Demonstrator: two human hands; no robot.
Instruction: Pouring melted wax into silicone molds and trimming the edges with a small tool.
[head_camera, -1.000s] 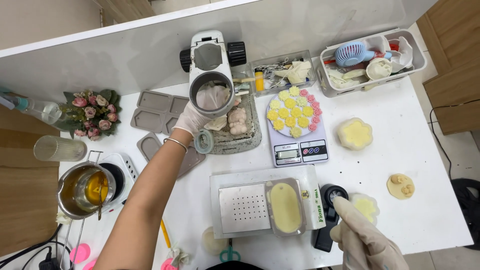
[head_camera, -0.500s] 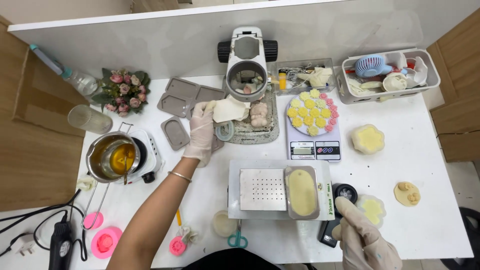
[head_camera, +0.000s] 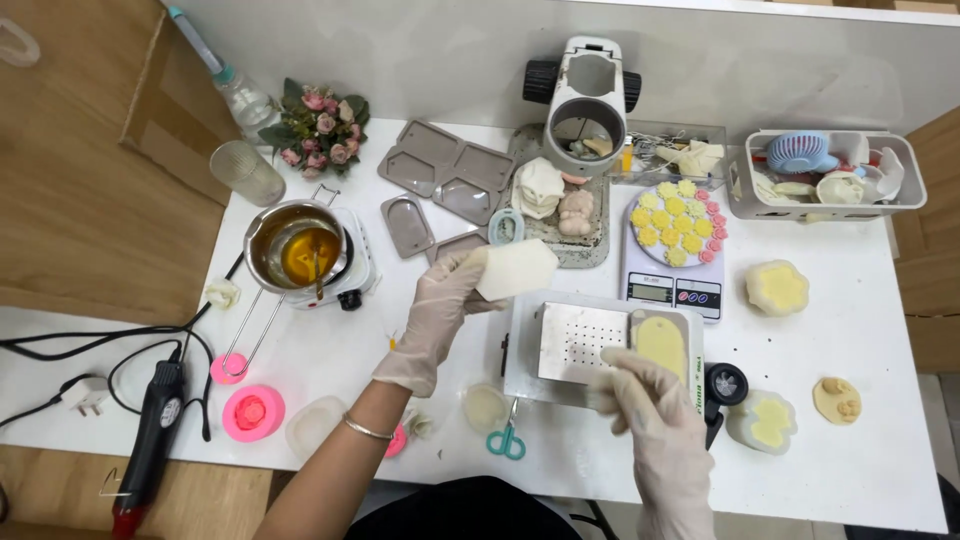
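Note:
My gloved left hand (head_camera: 440, 315) holds a flat cream wax slab (head_camera: 515, 268) just above the left end of a white hot-plate box (head_camera: 525, 375). That box has a perforated metal plate (head_camera: 578, 342) and a tray with a yellow oval wax piece (head_camera: 661, 344). My gloved right hand (head_camera: 650, 400) rests on the box's front right corner, fingers spread, holding nothing I can see. Behind stands a white stand with a ring (head_camera: 586, 122) over a grey mat (head_camera: 575, 245) with pale wax figures.
A steel pot of amber liquid (head_camera: 297, 250) sits on a small heater at left. Grey moulds (head_camera: 445, 168), a scale with yellow wax flowers (head_camera: 675, 230), a white basket (head_camera: 905, 195), teal scissors (head_camera: 508, 438), pink moulds (head_camera: 252, 412), a heat gun (head_camera: 155, 420) and yellow wax shapes (head_camera: 776, 288) lie around.
My left hand has drawn back from the stand and mat to the white box, carrying the cream slab. My right hand has moved up onto the box's right corner.

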